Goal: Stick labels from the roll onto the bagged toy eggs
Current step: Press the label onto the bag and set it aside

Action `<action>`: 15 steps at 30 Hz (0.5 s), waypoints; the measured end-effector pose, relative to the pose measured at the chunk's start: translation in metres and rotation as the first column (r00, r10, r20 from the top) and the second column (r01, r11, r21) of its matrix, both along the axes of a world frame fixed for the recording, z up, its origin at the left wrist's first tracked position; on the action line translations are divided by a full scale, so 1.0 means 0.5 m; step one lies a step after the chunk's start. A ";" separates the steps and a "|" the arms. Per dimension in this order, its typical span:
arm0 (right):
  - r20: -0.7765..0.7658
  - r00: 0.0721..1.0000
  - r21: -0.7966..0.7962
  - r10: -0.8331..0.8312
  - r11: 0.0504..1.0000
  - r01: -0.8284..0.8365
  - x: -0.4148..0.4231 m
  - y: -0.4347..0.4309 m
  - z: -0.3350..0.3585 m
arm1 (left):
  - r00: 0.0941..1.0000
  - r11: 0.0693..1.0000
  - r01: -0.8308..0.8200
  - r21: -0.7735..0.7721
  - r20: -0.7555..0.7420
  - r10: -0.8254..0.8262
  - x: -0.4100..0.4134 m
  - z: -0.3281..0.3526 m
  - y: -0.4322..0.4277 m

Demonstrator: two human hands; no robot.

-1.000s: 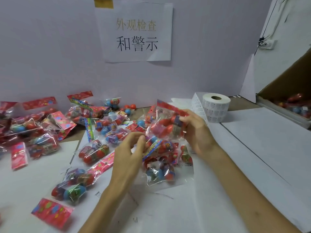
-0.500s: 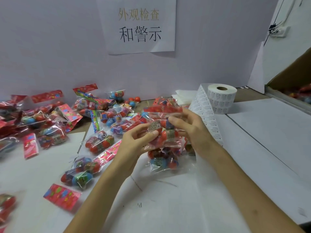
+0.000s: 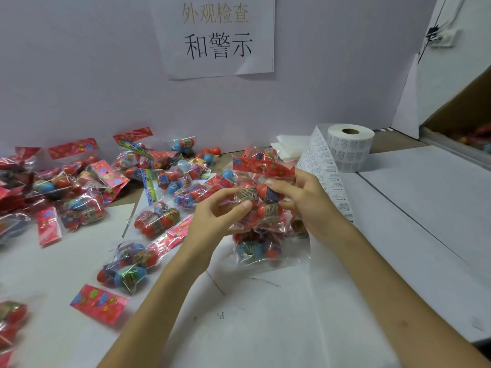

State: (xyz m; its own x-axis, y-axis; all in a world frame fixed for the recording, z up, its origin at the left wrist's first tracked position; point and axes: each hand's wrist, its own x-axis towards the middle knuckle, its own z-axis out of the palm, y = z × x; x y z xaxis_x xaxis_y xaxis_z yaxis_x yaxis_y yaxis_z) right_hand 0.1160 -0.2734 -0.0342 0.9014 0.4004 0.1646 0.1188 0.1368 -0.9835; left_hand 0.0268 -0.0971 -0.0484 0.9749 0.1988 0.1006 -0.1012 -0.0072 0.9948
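1. Nearest the camera, two bare forearms reached forward over the paper-covered table (image 3: 265,330). At the near left lay a loose red header card (image 3: 99,304) and a bag with green and blue eggs (image 3: 125,266).
2. Just beyond, both hands met on one held bag (image 3: 261,203), raised clear of the table. The left hand (image 3: 215,216) had its fingers curled and pinched the bag's left side with thumb and fingertips. The right hand (image 3: 305,205) curled round the bag's right side, fingertips on a red egg. I could not tell whether either hand also carried a peeled label.
3. Directly under the held bag, another bag (image 3: 259,249) lay flat on the table.
4. Farther left, a scattered pile of bagged eggs (image 3: 79,187) spread towards the wall. At this size I could not make out which of them bore a label.
5. Behind the right hand, the label strip (image 3: 328,176) ran down from the roll (image 3: 349,147), which stood on end near the wall and looked thick.
6. At the back, a paper sign (image 3: 218,35) hung on the wall, and a cardboard box (image 3: 457,120) showed at the far right.
7. By my judgement the work was somewhere in the middle: one bag in hand, many waiting, plenty of labels left.
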 end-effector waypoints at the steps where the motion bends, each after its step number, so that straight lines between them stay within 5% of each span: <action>1: 0.000 1.000 0.000 -0.003 1.000 0.003 0.000 0.000 0.000 | 1.000 1.000 0.007 -0.019 0.001 -0.007 0.000 -0.001 -0.002; 15: 0.263 0.962 -0.081 -0.076 0.992 0.100 -0.010 0.004 0.007 | 0.992 0.991 0.099 -0.091 -0.072 -0.106 0.002 -0.004 -0.008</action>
